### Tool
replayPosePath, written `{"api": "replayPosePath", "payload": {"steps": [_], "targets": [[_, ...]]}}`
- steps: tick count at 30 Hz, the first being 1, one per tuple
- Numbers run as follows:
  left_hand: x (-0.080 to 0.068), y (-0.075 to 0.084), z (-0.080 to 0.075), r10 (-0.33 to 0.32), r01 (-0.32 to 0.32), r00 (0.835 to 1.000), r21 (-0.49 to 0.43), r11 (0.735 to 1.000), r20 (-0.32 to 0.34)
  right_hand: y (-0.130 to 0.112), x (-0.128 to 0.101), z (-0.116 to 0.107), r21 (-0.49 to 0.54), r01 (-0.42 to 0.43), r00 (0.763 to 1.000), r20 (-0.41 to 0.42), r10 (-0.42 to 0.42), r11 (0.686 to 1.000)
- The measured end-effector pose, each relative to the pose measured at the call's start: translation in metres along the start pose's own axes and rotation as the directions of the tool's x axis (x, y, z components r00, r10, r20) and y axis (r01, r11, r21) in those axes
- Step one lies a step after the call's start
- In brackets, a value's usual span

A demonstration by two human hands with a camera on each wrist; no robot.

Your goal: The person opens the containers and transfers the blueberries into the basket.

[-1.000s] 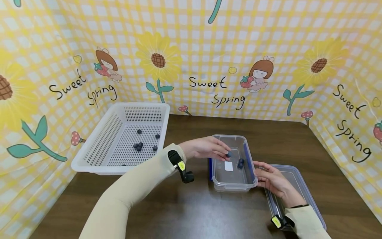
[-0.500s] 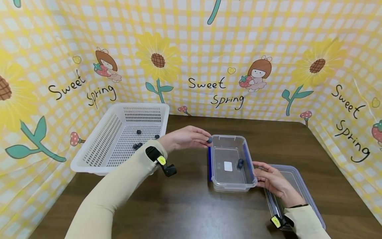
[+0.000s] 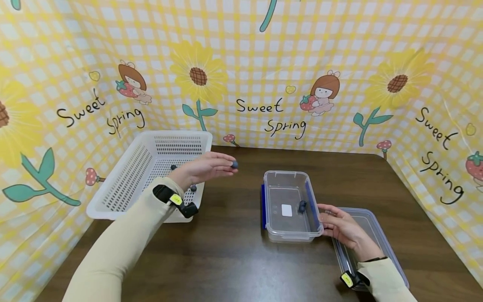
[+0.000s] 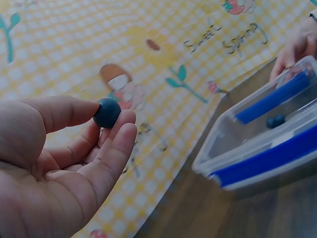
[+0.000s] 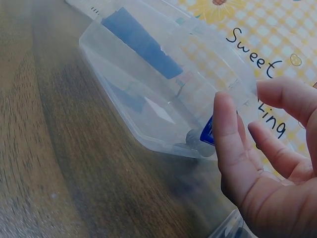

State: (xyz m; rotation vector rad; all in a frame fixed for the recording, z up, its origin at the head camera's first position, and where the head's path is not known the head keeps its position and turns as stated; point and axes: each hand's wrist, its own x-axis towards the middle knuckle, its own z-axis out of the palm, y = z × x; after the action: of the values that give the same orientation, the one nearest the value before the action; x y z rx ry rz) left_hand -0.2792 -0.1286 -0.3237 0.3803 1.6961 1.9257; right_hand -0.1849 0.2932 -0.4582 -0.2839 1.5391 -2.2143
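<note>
My left hand is above the right edge of the white basket. Between thumb and fingertips it pinches a blueberry, seen as a dark blue ball in the left wrist view. Two blueberries lie together inside the clear plastic box, near its right wall. The fingers of my right hand rest against the outside of that wall, loosely bent, by a blue latch. In the basket, a blueberry shows near the right side; my left hand and forearm hide part of the basket floor.
A clear lid with a bluish rim lies flat on the brown wooden table, partly under my right hand and wrist. A yellow checked cloth encloses the back and sides. Bare table lies between basket and box.
My left hand has moved left from over the box to the basket's right edge, carrying the blueberry in its fingertips. The right hand stays at the box.
</note>
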Motion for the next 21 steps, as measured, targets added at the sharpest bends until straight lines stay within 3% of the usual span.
{"api": "replayPosePath", "payload": {"steps": [11,21], "targets": [[-0.022,-0.001,-0.059,0.029,-0.037,0.985,-0.044,0.998,-0.170,0.000,0.000,0.000,-0.005,0.003,1.000,-0.005,-0.003,1.000],[-0.044,-0.009,-0.098,0.021,-0.046,0.968,-0.094,0.995,-0.250,0.000,-0.001,0.001,0.005,0.002,1.000,-0.003,-0.002,1.000]]}}
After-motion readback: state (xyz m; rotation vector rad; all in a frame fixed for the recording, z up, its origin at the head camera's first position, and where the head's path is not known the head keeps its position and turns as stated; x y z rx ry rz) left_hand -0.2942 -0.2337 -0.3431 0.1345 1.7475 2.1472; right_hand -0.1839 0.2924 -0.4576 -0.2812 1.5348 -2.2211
